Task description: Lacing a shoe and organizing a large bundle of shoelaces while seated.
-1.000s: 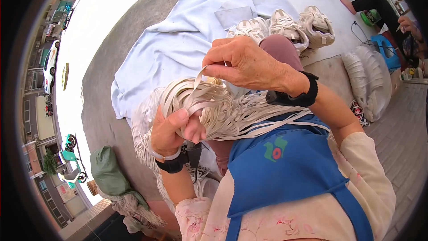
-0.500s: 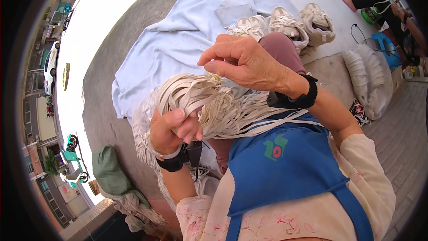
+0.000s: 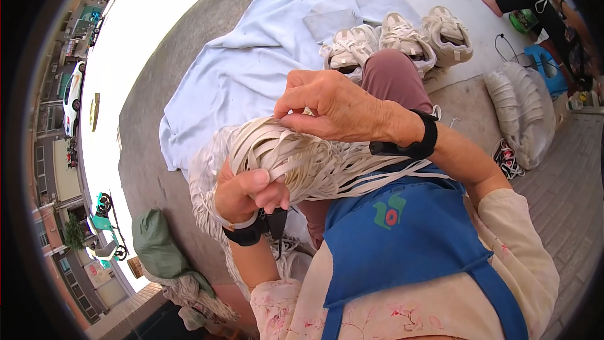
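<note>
Left hand gripping laces, right hand pinching upper edge; concrete borders blue cloth

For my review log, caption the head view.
Left hand gripping a thick bundle of flat off-white fabric laces, right hand at its upper edge, cream lace-up sneakers beyond.

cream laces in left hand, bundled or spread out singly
Bundled: many cream laces loop together in the left hand, some strands reaching the blue apron.
</note>
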A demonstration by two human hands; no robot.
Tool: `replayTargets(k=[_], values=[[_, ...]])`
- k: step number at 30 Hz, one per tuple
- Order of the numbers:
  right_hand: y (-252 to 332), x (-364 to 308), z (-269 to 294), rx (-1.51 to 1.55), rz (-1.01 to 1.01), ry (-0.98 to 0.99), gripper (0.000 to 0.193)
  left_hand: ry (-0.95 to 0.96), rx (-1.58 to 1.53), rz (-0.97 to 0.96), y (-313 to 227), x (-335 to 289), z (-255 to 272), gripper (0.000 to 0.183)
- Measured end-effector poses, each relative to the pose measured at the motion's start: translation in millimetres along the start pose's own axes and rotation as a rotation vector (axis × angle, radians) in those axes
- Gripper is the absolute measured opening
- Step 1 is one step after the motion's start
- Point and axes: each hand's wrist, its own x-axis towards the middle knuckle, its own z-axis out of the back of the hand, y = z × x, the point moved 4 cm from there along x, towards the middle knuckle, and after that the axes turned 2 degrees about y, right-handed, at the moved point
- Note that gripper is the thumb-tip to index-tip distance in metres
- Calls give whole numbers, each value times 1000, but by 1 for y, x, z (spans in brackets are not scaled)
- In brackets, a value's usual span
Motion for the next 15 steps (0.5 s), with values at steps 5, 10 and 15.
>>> replayTargets(k=[5, 10, 15], values=[[-3, 6, 15, -253, 39, -152, 4, 93, -33, -27, 2, -5, 2, 62], [-22, 18, 52, -505, -36, -234, 9, 83, -92, -161, -7, -16, 7, 62], [-43, 16, 68, -555, -96, -262, 10, 155, -121, -231, -15, -19, 11, 62]])
